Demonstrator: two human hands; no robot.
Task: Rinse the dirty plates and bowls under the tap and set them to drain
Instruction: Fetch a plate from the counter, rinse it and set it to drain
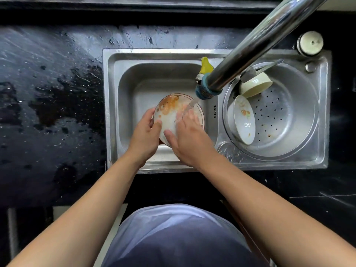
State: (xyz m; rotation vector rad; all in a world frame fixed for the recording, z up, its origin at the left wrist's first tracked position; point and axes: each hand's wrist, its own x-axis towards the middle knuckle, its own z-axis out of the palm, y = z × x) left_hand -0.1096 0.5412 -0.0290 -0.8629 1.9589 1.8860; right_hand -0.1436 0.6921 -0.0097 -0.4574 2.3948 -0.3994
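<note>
A white plate (169, 110) smeared with orange sauce is tilted over the left sink basin (134, 83). My left hand (146, 133) grips its left rim. My right hand (188, 135) lies flat on the plate's face, fingers spread under the water stream. The tap (250, 47) reaches in from the upper right, its blue-tipped spout (204, 91) pouring water onto the plate. In the round perforated drainer basin (285, 112) on the right, a flower-patterned plate (243, 119) leans on edge and a cream bowl (256, 84) lies on its side.
The black countertop (48, 103) to the left is wet and spotted with water. A yellow object (205, 65) sits behind the spout on the sink divider. A round metal knob (310, 44) stands at the sink's far right corner.
</note>
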